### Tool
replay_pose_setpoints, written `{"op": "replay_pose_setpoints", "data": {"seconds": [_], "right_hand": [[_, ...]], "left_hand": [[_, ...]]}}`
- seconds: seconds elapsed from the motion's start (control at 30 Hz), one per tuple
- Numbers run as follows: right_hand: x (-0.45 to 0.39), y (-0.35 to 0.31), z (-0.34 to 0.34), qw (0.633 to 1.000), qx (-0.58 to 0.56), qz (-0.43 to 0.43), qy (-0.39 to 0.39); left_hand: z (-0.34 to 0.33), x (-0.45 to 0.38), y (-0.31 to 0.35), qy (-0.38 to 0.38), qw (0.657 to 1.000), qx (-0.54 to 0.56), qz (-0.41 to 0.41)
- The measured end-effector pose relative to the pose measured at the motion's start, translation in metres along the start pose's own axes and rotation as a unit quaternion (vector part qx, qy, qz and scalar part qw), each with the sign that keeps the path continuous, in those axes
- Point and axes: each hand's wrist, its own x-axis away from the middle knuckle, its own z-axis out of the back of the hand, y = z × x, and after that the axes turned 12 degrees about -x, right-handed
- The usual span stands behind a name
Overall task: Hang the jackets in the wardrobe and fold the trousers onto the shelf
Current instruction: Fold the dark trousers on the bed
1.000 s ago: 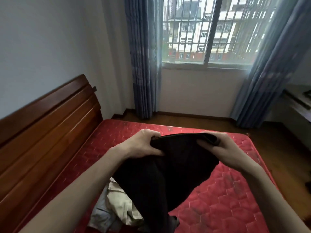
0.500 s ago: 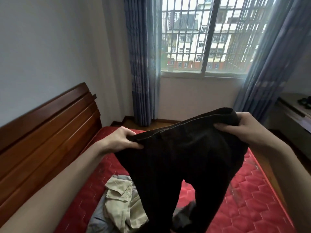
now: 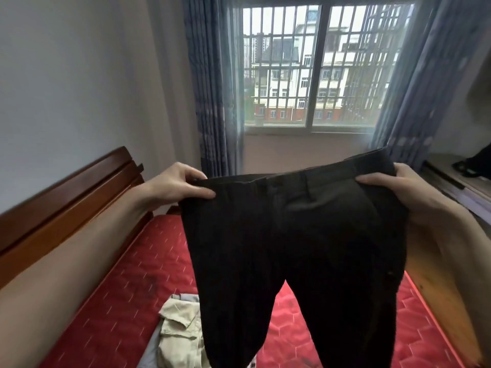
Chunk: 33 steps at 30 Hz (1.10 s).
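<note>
- The left hand [image 3: 183, 185] pinched one end of the waistband of the black trousers [image 3: 295, 240], thumb on the near side and fingers curled behind.
- The right hand [image 3: 398, 187] gripped the other end the same way, so the waistband was stretched almost flat between them (probably to square the garment before a fold).
- The trousers hung upright in the air above the bed, both legs dropping out of view at the bottom edge; nothing was folded yet.
- Beneath them, on the red quilted mattress [image 3: 127, 282], lay a beige garment [image 3: 180, 333] on top of a grey one [image 3: 151, 351].
- A wooden headboard [image 3: 66, 197] ran along the left.
- Beyond stood a barred window [image 3: 316, 67] between blue curtains [image 3: 212, 88]; no wardrobe or shelf showed.
</note>
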Motion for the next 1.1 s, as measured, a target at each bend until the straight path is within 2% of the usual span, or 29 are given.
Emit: {"op": "replay_pose_setpoints", "data": {"seconds": [0.07,0.13,0.27,0.33,0.43,0.57,0.7,0.83,0.9,1.0,1.1], "right_hand": [[0.001,-0.021,0.003,1.0,-0.003,0.02,-0.014],[-0.002,-0.04,0.003,0.999,-0.012,0.046,0.003],[-0.014,-0.058,0.0,0.981,0.038,0.119,0.149],[-0.018,-0.052,-0.006,0.964,0.124,0.141,0.19],[-0.019,-0.033,-0.024,0.916,0.254,0.182,0.252],[-0.011,-0.004,-0.067,0.894,0.295,0.205,0.269],[-0.015,0.027,-0.101,0.89,0.31,0.213,0.256],[-0.012,0.044,-0.135,0.909,0.269,0.236,0.213],[-0.011,0.047,-0.152,0.925,0.24,0.243,0.166],[-0.006,0.051,-0.168,0.973,0.144,0.173,0.054],[-0.005,0.062,-0.173,0.993,0.057,0.104,-0.02]], "left_hand": [[0.016,-0.007,0.022,0.046,0.999,0.007,-0.021],[0.028,-0.016,0.04,0.104,0.993,0.042,-0.028],[0.032,-0.033,0.054,0.223,0.963,0.148,0.028],[0.019,-0.035,0.06,0.249,0.944,0.206,0.06],[-0.013,-0.029,0.076,0.28,0.921,0.265,0.062],[-0.055,-0.023,0.088,0.291,0.92,0.26,0.037],[-0.086,-0.02,0.1,0.268,0.926,0.264,0.019],[-0.102,-0.018,0.109,0.254,0.928,0.271,-0.005],[-0.109,-0.015,0.113,0.25,0.927,0.278,-0.023],[-0.117,-0.009,0.117,0.268,0.924,0.27,-0.033],[-0.124,0.002,0.118,0.261,0.912,0.317,-0.025]]}}
